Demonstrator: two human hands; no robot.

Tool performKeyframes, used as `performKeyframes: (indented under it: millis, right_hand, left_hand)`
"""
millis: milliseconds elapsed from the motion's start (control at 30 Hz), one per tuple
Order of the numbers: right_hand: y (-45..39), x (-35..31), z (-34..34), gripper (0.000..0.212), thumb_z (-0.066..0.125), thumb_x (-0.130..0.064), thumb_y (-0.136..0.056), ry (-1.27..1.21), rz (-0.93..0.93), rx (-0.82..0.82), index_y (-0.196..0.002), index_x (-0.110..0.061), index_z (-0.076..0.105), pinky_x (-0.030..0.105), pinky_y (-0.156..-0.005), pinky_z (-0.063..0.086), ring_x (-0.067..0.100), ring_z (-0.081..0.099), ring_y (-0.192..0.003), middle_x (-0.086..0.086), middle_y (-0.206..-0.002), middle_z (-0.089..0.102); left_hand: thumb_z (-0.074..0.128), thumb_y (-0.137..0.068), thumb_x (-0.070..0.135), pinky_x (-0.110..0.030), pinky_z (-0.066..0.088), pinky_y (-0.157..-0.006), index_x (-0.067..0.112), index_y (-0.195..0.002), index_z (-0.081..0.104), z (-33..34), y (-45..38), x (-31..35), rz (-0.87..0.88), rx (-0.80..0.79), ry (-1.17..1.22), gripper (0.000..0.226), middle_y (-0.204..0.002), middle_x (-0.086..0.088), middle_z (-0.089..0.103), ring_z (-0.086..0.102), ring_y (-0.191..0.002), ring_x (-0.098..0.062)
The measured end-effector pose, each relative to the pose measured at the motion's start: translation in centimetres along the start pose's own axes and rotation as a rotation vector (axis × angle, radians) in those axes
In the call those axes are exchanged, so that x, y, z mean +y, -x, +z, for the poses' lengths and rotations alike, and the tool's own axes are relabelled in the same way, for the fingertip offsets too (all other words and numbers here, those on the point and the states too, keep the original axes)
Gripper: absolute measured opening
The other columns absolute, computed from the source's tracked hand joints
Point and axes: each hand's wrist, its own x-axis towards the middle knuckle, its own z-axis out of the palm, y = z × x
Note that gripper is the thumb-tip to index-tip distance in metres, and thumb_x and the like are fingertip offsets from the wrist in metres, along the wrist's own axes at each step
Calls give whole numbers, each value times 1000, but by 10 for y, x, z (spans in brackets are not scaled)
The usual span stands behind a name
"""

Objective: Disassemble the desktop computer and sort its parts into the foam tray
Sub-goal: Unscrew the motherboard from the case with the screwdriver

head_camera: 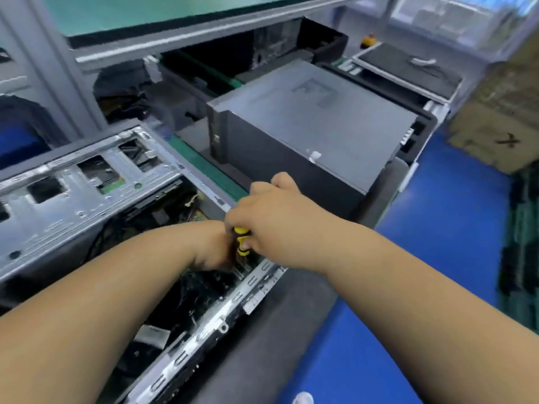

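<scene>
An opened desktop computer case point(87, 199) of bare grey metal lies in front of me, its dark inside full of cables and boards. My right hand point(271, 217) grips the yellow and black handle of a screwdriver point(242, 242) that points down into the case near its right rim. My left hand point(214, 252) reaches inside the case right beside the screwdriver's shaft; its fingers are hidden behind the right hand and the tool. A black foam tray point(420, 123) lies further back on the bench.
A second, closed dark grey computer case point(306, 126) stands just behind my hands on the green conveyor belt point(204, 167). A shelf frame point(175, 39) overhangs the bench. Blue floor point(437, 228) lies to the right, with cardboard boxes point(495, 126) beyond.
</scene>
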Motion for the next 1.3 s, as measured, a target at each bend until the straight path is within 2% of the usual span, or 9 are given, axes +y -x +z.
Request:
performKeyframes:
  millis: [100, 167, 400, 600, 800, 867, 1000, 1100, 1300]
  right_hand:
    - [-3, 1, -1, 16, 62, -27, -86, 44, -66, -6, -99, -35, 58, 35, -75, 12, 13, 39, -95, -16, -90, 56]
    - [-7, -1, -1, 19, 63, -20, -83, 51, -112, -36, -96, -34, 58, 35, -78, 16, 14, 36, -95, -15, -85, 54]
    - [-21, -5, 4, 21, 60, -18, -86, 94, -170, -187, -100, -34, 59, 40, -91, 27, 14, 33, -94, -13, -89, 59]
    - [-23, -6, 10, 22, 62, -18, -84, 82, -134, -231, -97, -36, 60, 38, -87, 22, 12, 29, -91, -15, -91, 62]
    - [-18, -8, 12, 23, 61, -17, -84, 81, -118, -236, -97, -36, 61, 37, -87, 23, 12, 30, -92, -16, -89, 62]
    - [-16, -8, 11, 25, 60, -15, -84, 81, -110, -241, -97, -36, 61, 37, -88, 24, 12, 31, -91, -15, -88, 62]
    - [-13, -8, 10, 25, 59, -14, -84, 80, -102, -241, -98, -36, 61, 38, -89, 25, 12, 31, -91, -15, -89, 61]
    - [-12, -8, 11, 28, 61, -13, -84, 84, -85, -246, -100, -36, 60, 39, -87, 26, 12, 32, -92, -15, -91, 60]
    - [-10, -8, 13, 31, 59, -10, -84, 89, -70, -231, -101, -37, 59, 38, -83, 25, 13, 31, -89, -13, -90, 61]
  left_hand:
    - [43, -101, 24, -24, 32, -102, 8, -133, 53, 2, -10, -2, 17, -72, -24, 37, -137, -10, 52, 49, -122, -23]
    - [46, -101, 24, -19, 30, -97, 8, -133, 54, 2, -11, -6, 23, -45, 52, 37, -137, -11, 52, 48, -122, -24]
    - [58, -92, 21, -21, 36, -80, 6, -116, 65, 13, -11, -18, 0, 171, 250, 29, -121, -15, 62, 56, -106, -26]
    - [62, -89, 19, -14, 30, -64, 12, -111, 67, 19, -13, -13, 40, 148, 339, 23, -109, -7, 62, 46, -85, -15]
    - [71, -84, 21, -11, 33, -54, 18, -101, 70, 24, -14, -11, 92, 98, 417, 17, -77, 8, 53, 47, -65, -7]
    - [72, -84, 20, -1, 33, -49, 17, -100, 71, 24, -15, -10, 100, 102, 460, 17, -67, 14, 50, 47, -52, 4]
    - [72, -84, 20, 3, 30, -49, 21, -89, 69, 27, -17, -7, 101, 111, 502, 6, -71, 13, 51, 48, -64, -1]
    - [69, -82, 8, 1, 34, -50, 29, -67, 57, 29, -19, -9, 106, 130, 589, 28, -66, 13, 54, 50, -51, 12]
    - [71, -83, 13, 3, 33, -51, 29, -75, 58, 32, -21, -9, 110, 163, 572, 21, -64, 19, 50, 46, -50, 18]
